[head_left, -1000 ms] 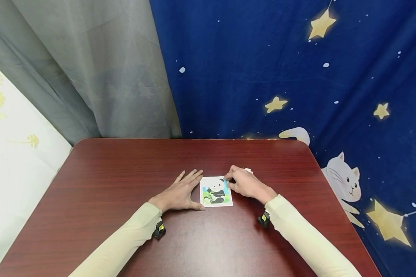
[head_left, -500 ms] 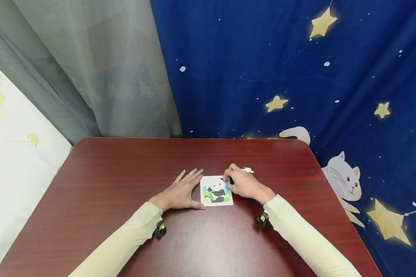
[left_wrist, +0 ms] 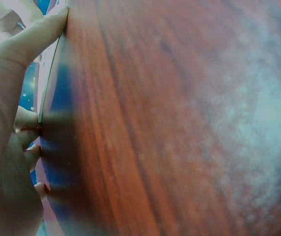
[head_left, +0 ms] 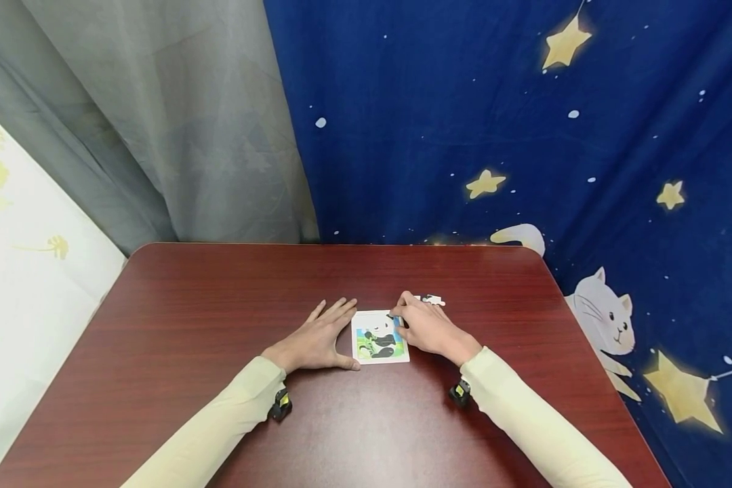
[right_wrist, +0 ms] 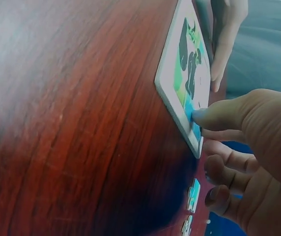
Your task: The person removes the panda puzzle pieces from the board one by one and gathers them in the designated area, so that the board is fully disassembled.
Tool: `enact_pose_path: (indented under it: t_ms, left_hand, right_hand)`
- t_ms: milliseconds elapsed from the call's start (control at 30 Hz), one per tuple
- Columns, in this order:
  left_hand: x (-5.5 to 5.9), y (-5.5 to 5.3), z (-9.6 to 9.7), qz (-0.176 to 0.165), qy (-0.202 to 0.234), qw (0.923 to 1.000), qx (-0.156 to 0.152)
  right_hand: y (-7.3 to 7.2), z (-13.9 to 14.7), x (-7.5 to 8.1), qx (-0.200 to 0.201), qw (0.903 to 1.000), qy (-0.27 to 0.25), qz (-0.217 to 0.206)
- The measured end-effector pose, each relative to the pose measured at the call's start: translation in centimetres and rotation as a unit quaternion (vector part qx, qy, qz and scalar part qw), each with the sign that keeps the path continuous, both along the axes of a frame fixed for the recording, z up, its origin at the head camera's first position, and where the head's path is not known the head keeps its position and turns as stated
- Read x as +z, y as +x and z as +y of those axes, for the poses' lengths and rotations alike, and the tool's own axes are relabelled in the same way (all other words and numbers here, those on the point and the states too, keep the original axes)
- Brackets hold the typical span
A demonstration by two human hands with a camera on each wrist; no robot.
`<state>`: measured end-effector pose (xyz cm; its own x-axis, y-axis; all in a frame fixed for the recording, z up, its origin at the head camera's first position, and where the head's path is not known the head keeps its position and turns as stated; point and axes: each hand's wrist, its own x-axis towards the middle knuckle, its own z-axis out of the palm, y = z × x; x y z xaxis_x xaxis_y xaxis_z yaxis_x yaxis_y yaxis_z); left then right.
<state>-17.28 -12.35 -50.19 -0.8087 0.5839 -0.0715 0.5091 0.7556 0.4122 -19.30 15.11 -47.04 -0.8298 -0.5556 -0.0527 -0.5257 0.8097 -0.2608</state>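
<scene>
The panda puzzle lies flat on the table, the left hand spread straight-fingered at its left edge, the right hand bent over its upper right corner; whether its thumb and finger pinch a piece or merely press, we cannot tell. We judge that a sideways push there could skid the puzzle or make a section ride up. Loose pieces lie just beyond the right hand, which partly screens them from the head view.
</scene>
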Motion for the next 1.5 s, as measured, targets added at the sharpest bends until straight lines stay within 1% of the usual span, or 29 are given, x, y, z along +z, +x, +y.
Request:
enact_pose_path:
  t_ms: [100,333,567,667,733,833,900,967,1067,1133,1267,1367,1500]
  left_hand:
    - [0.0,0.1,-0.1,0.002,0.004,1.0000,0.004]
    - [-0.1,0.1,-0.1,0.005,0.001,1.0000,0.001]
    - [-0.3,0.0,0.0,-0.002,-0.002,1.0000,0.003]
    - [-0.3,0.0,0.0,0.001,0.003,1.0000,0.002]
    - [-0.3,0.0,0.0,0.002,0.006,1.0000,0.001]
    - [-0.2,0.0,0.0,0.003,0.009,1.0000,0.000]
    - [-0.2,0.1,0.0,0.003,0.010,0.9999,0.000]
    - [-0.2,0.1,0.0,0.004,0.009,0.9999,0.000]
    - [-0.2,0.1,0.0,0.005,0.008,1.0000,-0.001]
    - [-0.2,0.0,0.0,0.005,0.006,1.0000,-0.001]
    - [-0.3,0.0,-0.1,0.004,0.004,1.0000,-0.001]
    - [-0.4,0.0,-0.1,0.001,-0.002,1.0000,0.000]
    - [-0.3,0.0,-0.1,0.001,0.000,1.0000,0.000]
  right_hand:
    - [0.0,-0.1,0.1,-0.006,1.0000,-0.006,-0.005]
    - [-0.2,-0.3,0.2,-0.030,0.9983,-0.032,-0.040]
    - [-0.6,0.0,-0.2,-0.030,0.9980,-0.048,-0.028]
    - [-0.7,0.2,-0.2,-0.026,0.9974,-0.063,-0.024]
    - [-0.9,0.3,-0.1,-0.021,0.9960,-0.083,-0.026]
    - [-1.2,0.6,0.3,-0.017,0.9921,-0.118,-0.040]
    - [-1.4,1.0,0.7,-0.022,0.9867,-0.150,-0.059]
    - [-1.7,1.5,1.0,-0.036,0.9804,-0.179,-0.074]
    - [-2.2,2.5,1.5,-0.064,0.9723,-0.209,-0.083]
    - [-2.6,3.5,1.8,-0.078,0.9707,-0.214,-0.077]
    - [-3.3,5.6,2.1,-0.096,0.9721,-0.205,-0.062]
    - [-3.8,7.3,1.9,-0.118,0.9726,-0.192,-0.056]
    - [-4.3,9.3,1.4,-0.144,0.9720,-0.175,-0.063]
